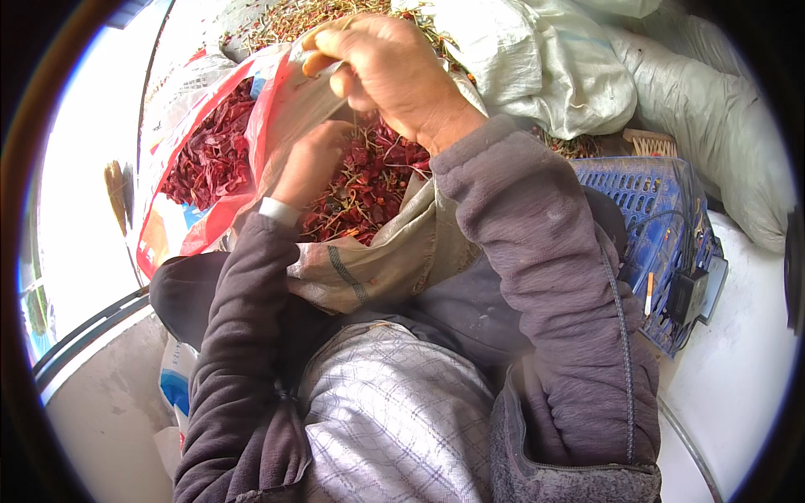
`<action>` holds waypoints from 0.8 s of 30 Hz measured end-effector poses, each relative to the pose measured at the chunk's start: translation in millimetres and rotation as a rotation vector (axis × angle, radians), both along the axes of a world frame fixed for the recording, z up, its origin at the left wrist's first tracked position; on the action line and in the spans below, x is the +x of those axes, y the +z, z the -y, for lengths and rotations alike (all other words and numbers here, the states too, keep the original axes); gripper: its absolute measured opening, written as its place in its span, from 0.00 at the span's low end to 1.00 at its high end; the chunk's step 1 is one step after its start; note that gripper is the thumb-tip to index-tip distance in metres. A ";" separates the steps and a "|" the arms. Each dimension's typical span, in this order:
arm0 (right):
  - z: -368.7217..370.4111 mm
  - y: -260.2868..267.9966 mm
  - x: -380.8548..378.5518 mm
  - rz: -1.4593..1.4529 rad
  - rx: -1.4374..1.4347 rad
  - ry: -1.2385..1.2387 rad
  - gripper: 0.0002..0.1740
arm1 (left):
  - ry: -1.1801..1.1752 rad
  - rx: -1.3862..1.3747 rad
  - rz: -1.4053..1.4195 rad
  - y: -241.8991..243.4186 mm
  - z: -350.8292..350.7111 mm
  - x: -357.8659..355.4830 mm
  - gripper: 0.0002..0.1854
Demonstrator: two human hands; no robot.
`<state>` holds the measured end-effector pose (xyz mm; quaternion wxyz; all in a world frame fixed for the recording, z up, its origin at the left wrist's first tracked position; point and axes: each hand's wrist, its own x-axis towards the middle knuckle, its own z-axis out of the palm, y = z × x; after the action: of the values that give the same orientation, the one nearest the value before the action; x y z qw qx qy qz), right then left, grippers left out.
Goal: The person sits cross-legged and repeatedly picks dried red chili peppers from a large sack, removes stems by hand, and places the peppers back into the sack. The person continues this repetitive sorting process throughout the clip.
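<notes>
A woven plastic sack [377, 270] lies open in front of my crossed legs, holding dark red dried plant pieces [368, 210] mixed with stalks. My right hand [390, 75] is raised over the sack's far side, its fingers bent at the upper edge of the sack; the fingertips pinch the cloth there. Inside the sack's mouth, at the left, is my left hand [314, 163], blurred, with its fingers partly hidden by the sack wall and plant pieces. Whether it grips anything does not show. Beside it stands a red-edged plastic bag [148, 239] holding dark red dried petals [214, 151].
Stalks and red bits [277, 28] lie loose beyond the sack. White woven sacks [541, 69] fill the far right. A blue plastic crate [635, 188] stands at the right, with a cigarette [649, 292] and a black adapter [687, 295] on it. A straw broom [115, 188] is at left.
</notes>
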<state>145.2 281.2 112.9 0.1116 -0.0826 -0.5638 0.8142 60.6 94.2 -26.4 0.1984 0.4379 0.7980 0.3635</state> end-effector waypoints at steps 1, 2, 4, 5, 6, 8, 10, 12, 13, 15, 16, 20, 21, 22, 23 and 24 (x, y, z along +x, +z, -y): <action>2.9 -1.5 1.3 -0.015 0.014 -0.020 0.12 | -0.094 0.082 -0.204 -13.5 -8.6 1.4 0.23; 5.1 -2.7 0.9 -0.011 0.040 -0.026 0.13 | -0.172 -0.005 -0.257 -24.0 -11.2 1.5 0.24; 6.6 -5.1 1.8 0.004 0.108 -0.030 0.15 | -0.311 -0.224 -0.363 -40.2 -11.5 4.8 0.25; 5.4 -6.2 1.9 0.018 0.113 -0.035 0.14 | -0.291 -0.198 -0.360 -44.5 -10.2 5.9 0.25; 4.3 -7.8 2.6 0.032 0.118 -0.043 0.14 | -0.270 -0.219 -0.361 -46.3 -9.3 7.0 0.24; 0.3 -10.7 2.9 0.090 0.126 -0.055 0.16 | -0.226 -0.272 -0.368 -39.2 -4.1 6.7 0.19; -2.8 -14.2 3.2 0.087 0.327 -0.115 0.18 | -0.145 -0.125 -0.276 -20.7 3.6 4.8 0.15; -3.7 -17.6 4.3 0.108 0.499 -0.135 0.20 | -0.059 -0.015 -0.184 2.7 9.4 1.4 0.09; -3.3 -18.9 4.9 0.129 0.571 -0.125 0.21 | -0.089 0.018 -0.208 16.2 14.1 -2.2 0.10; -1.6 -20.3 6.8 0.189 0.775 -0.096 0.21 | 0.090 -0.086 0.222 35.7 17.1 -2.3 0.10; 2.0 -20.7 6.7 0.188 0.873 -0.096 0.20 | 0.118 -0.047 0.325 44.4 20.0 -1.4 0.10; 14.6 -24.4 11.2 0.237 0.982 0.066 0.16 | 0.189 0.041 0.641 70.9 27.9 -3.7 0.08; 18.0 -26.6 11.5 0.219 0.990 0.091 0.17 | 0.215 0.018 0.689 75.5 28.8 -3.0 0.07; 21.5 -29.2 11.4 0.204 0.997 0.118 0.17 | 0.232 0.009 0.776 79.6 28.8 -2.3 0.08; 25.0 -32.1 10.8 0.185 1.006 0.145 0.17 | 0.219 -0.009 0.751 83.6 28.8 -1.2 0.08; 28.0 -34.8 10.1 0.116 1.015 0.144 0.18 | 0.177 -0.005 0.722 88.1 29.5 -0.3 0.08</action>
<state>155.2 253.2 78.1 0.0500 -0.0241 -0.8975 0.4376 60.3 64.7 61.7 0.4360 0.2103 0.7122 0.5083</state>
